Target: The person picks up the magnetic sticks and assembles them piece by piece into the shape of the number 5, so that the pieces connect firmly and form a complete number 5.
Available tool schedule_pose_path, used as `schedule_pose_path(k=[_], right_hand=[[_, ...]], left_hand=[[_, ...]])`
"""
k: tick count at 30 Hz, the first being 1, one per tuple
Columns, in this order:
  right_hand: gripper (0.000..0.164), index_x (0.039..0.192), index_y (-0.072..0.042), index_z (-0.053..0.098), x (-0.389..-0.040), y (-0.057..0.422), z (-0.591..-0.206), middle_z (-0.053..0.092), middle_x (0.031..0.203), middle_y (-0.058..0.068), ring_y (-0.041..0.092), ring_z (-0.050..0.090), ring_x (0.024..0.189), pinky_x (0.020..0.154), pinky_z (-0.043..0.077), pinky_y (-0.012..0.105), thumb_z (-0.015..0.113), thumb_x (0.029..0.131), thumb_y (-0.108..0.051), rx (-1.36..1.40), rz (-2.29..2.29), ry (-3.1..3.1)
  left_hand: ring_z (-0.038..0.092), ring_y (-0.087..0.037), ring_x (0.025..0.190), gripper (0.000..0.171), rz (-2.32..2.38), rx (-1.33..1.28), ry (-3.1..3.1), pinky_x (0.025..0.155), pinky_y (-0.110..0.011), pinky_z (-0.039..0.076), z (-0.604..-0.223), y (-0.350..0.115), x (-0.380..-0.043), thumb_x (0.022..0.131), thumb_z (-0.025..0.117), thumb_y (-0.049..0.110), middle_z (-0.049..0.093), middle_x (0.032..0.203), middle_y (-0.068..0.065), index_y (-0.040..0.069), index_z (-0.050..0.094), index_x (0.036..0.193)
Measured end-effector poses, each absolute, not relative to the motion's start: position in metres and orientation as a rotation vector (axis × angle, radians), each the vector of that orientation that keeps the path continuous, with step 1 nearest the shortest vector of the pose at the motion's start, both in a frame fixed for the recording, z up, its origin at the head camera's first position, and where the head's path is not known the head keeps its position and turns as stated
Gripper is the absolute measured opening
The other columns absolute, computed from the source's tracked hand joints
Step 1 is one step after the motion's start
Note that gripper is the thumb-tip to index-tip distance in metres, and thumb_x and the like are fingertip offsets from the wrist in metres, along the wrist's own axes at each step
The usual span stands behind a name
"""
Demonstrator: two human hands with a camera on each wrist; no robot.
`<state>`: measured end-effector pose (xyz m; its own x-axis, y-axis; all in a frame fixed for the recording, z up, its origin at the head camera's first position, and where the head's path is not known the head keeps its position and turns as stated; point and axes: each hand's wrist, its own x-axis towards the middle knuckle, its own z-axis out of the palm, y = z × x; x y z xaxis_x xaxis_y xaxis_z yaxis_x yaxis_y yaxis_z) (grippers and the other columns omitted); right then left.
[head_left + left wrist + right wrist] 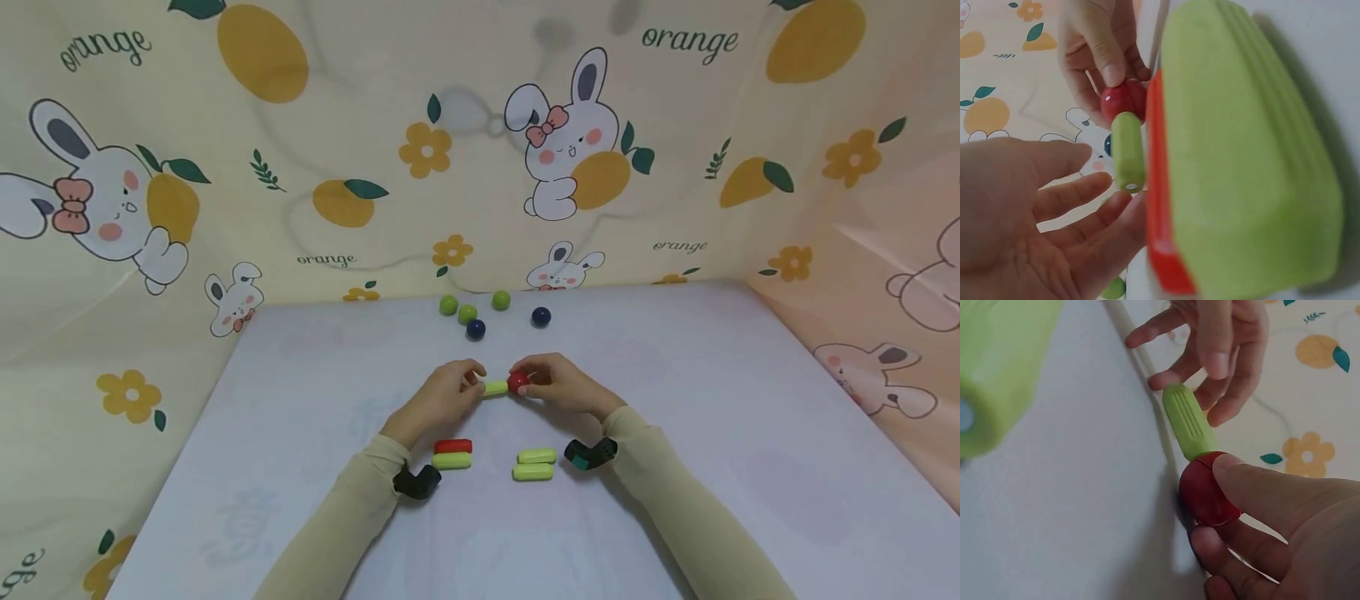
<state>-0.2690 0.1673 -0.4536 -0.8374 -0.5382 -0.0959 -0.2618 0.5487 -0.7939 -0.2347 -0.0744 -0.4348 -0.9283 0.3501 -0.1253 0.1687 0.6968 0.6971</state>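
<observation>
Thumb and fingers of my right hand (562, 385) pinch a red ball (1204, 494). From that ball a short yellow-green ribbed rod (1189, 422) sticks out toward my left hand (447, 392), joined end to end with it. In the left wrist view, the left hand's fingers are spread and relaxed around the rod's free end, which shows a small pale spot, and they grip nothing. Nearer my body, a red rod (453, 446) lies against a yellow-green rod (452, 460), and two more yellow-green rods (535, 464) lie side by side to the right.
Toward the back edge of the white table (675, 367) sit three green balls (467, 314) and two dark blue balls (541, 317). A printed cloth (480, 208) with rabbits and oranges rises behind the table. Each wrist wears a black camera (591, 455).
</observation>
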Motion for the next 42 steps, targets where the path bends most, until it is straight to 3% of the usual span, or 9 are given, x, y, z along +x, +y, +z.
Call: schedule_pose_path(k=[11, 20, 34, 42], right_hand=[[0.037, 0.128, -0.006, 0.065, -0.270, 0.169, -0.455, 0.069, 0.122, 0.010, 0.021, 0.061, 0.102, 0.095, 0.052, 0.037, 0.073, 0.093, -0.014, -0.665, -1.198, 2.486], [0.036, 0.126, -0.006, 0.065, -0.272, 0.172, -0.452, 0.068, 0.124, 0.013, 0.021, 0.063, 0.106, 0.096, 0.053, 0.034, 0.073, 0.092, -0.010, -0.633, -1.228, 2.451], [0.034, 0.123, -0.007, 0.065, -0.271, 0.171, -0.454, 0.069, 0.121, 0.012, 0.019, 0.060, 0.102, 0.088, 0.051, 0.024, 0.074, 0.090, -0.006, -0.604, -1.257, 2.413], [0.033, 0.122, -0.003, 0.064, -0.269, 0.169, -0.453, 0.069, 0.120, 0.016, 0.020, 0.059, 0.100, 0.088, 0.049, 0.026, 0.074, 0.090, -0.006, -0.631, -1.260, 2.402]], left_hand=[[0.063, -0.023, 0.107, 0.034, 1.074, 0.379, 2.667, 0.077, -0.031, 0.057, -0.418, -0.090, -0.237, 0.103, 0.059, 0.028, 0.066, 0.123, -0.007, 0.013, 0.061, 0.133], [0.064, -0.021, 0.107, 0.033, 0.968, 0.411, 2.674, 0.097, -0.040, 0.054, -0.418, -0.106, -0.226, 0.103, 0.059, 0.029, 0.068, 0.117, -0.004, 0.012, 0.065, 0.130], [0.063, -0.024, 0.110, 0.033, 1.056, 0.448, 2.616, 0.098, -0.042, 0.055, -0.429, -0.126, -0.244, 0.105, 0.055, 0.026, 0.066, 0.123, -0.008, 0.011, 0.062, 0.134], [0.063, -0.027, 0.113, 0.034, 1.122, 0.421, 2.631, 0.095, -0.040, 0.056, -0.432, -0.118, -0.263, 0.105, 0.054, 0.025, 0.065, 0.126, -0.010, 0.011, 0.060, 0.135]])
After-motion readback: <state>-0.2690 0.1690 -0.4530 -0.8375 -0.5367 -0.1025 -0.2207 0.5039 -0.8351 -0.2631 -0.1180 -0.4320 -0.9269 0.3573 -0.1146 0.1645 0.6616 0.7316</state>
